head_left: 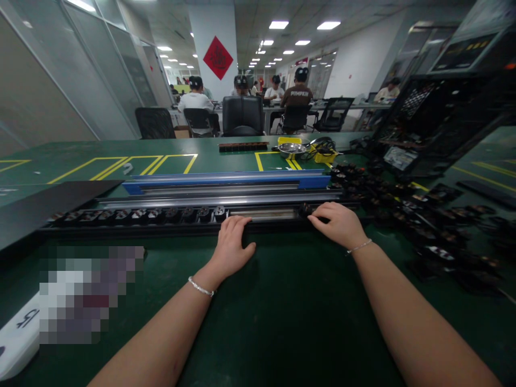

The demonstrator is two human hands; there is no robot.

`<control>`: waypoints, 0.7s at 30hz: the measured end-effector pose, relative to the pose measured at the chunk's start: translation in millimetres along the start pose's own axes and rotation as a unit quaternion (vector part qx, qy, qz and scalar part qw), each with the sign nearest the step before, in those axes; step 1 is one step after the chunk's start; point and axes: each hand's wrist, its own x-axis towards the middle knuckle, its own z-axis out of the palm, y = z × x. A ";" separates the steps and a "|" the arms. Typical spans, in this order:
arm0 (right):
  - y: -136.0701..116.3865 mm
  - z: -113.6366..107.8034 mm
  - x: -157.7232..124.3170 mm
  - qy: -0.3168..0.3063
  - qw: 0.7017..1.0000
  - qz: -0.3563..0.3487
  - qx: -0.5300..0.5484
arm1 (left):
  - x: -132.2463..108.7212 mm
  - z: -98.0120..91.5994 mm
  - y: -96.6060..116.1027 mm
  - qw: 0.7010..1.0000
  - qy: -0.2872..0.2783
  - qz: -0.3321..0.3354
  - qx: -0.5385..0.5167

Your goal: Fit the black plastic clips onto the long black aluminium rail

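A long dark rail (133, 231) lies crosswise on the green table, its left part filled with a row of small black modules (172, 215) with metallic tops. My left hand (234, 243) rests on the rail's front edge beside the rightmost module, fingers stretched and thumb apart, holding nothing. Farther right, my right hand (336, 223) pinches a small black module (305, 210) at the rail's right part. Between my hands a bare silvery stretch of the channel (270, 214) shows. The fine detail of the pinched module is too dark to make out.
Behind the rail lies a blue-sided bar (237, 180). Many loose black parts (431, 215) are heaped at right, below a large black open case (423, 118). A metal bowl (292, 149) and yellow tray stand farther back. A white object (20, 333), partly pixelated, lies at left.
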 end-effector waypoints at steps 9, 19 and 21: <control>-18.6 22.4 8.8 0.074 0.980 0.183 0.014 | 0.6 -0.4 3.3 1.000 0.007 -0.003 0.008; -31.7 23.0 14.1 0.019 0.973 0.228 -0.017 | 1.2 -0.6 5.0 1.000 0.005 -0.010 0.016; -31.7 22.6 14.4 0.019 0.972 0.232 -0.018 | 1.2 -0.7 4.9 1.000 0.006 -0.009 0.016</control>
